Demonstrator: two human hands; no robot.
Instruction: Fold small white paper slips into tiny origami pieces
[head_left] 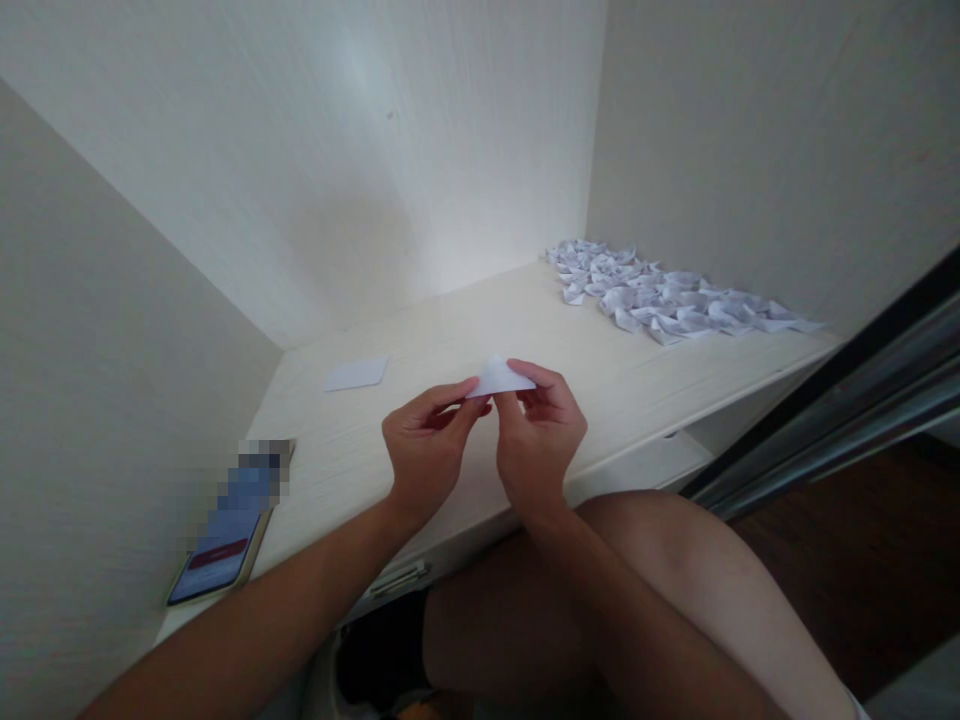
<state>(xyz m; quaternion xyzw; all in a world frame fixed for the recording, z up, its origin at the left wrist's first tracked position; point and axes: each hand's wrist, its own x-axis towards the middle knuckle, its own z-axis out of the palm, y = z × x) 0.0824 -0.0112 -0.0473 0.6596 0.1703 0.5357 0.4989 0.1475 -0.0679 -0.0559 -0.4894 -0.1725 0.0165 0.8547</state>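
Note:
Between my two hands is a small folded piece of white paper (498,378), roughly triangular, held just above the front part of the white desk. My left hand (429,432) pinches its left corner, fingers curled and thumb underneath. On the other side, my right hand (541,430) grips the right part with index finger and thumb. The paper's underside is hidden from me. Beyond my left hand, a flat stack or sheet of white paper (357,375) lies on the desk.
Many folded white paper pieces (660,295) lie heaped along the right wall. A phone (232,535), its screen lit, rests at the left edge of the desk (450,325). A dark-edged sliding door frame (840,400) stands at the right. My legs are under the desk's front edge.

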